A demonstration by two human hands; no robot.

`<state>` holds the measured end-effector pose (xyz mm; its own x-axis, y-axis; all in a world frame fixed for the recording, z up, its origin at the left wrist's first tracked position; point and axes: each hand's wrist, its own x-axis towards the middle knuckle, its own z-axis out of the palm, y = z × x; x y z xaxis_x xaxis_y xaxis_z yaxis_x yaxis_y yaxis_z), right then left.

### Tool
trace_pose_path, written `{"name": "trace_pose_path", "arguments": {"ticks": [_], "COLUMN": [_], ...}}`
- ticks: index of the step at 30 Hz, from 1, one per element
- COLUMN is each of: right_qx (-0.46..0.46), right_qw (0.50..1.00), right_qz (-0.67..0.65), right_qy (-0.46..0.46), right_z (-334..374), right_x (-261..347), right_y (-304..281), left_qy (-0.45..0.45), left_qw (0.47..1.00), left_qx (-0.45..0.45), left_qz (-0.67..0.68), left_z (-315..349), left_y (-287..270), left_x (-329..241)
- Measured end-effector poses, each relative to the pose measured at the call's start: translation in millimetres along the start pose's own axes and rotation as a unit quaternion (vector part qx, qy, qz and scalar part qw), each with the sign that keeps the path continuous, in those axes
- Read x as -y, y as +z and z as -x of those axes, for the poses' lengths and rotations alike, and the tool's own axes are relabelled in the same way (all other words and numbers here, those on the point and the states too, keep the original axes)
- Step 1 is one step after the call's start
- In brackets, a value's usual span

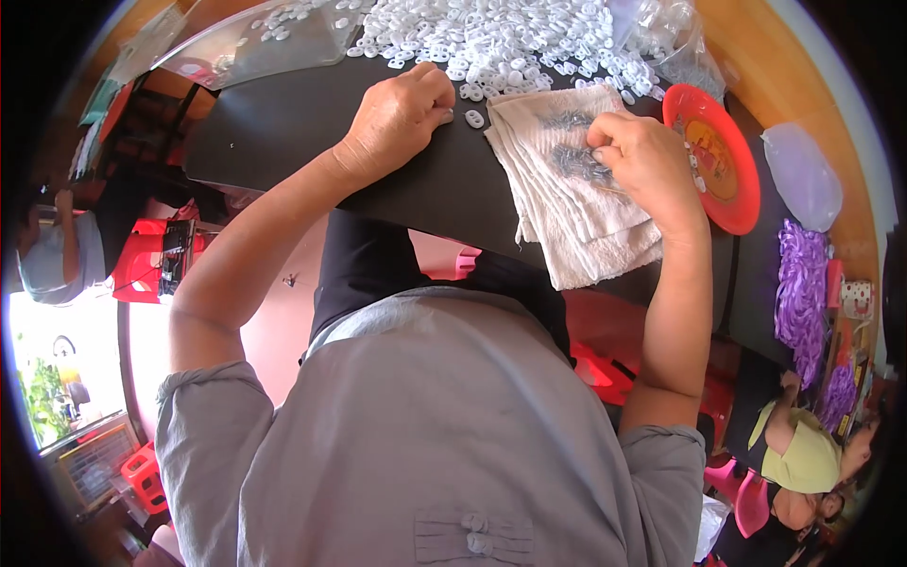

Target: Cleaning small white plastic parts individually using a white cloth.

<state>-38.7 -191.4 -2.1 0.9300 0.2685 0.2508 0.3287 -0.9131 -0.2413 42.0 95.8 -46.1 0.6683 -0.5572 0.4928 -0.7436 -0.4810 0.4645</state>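
My left hand (pixel 406 109) is closed over the dark table at the front of a heap of small white oval plastic pieces with holes (pixel 510 42). Whatever its curled fingers hold, if anything, is hidden. One loose white piece (pixel 474 119) lies just to its right. A folded cream towel (pixel 539 180) rests at the table's near edge, bearing two dark patches of fine thin bits (pixel 578 163), too small to name. Over these patches my right hand (pixel 642 165) is pinched, thumb against fingers; what is between the fingertips cannot be made out.
Right of the towel stands a red plate (pixel 746 180) with a few small white pieces. A clear plastic bin (pixel 274 52) is at the back left, clear bags (pixel 680 47) at the back right. Purple ribbon bundles (pixel 801 293) hang farther right. Other people sit at both sides.
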Motion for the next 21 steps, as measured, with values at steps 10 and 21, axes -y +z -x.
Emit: {"name": "trace_pose_path", "arguments": {"ticks": [10, 21], "right_qx": [-0.027, 0.015], "right_qw": [0.997, 0.999], "right_qz": [-0.067, -0.015], "right_qy": [-0.020, -0.036], "right_z": [-3.4, 0.4], "right_x": [-9.0, -8.8], "right_y": [-12.5, 0.6], "left_qy": [0.010, -0.021], "left_qw": [1.000, 0.996], "left_qx": [-0.018, -0.041], "left_qz": [0.005, -0.081], "left_z": [14.8, 24.8], "left_y": [0.9, -0.6], "left_x": [-14.8, -29.7]}}
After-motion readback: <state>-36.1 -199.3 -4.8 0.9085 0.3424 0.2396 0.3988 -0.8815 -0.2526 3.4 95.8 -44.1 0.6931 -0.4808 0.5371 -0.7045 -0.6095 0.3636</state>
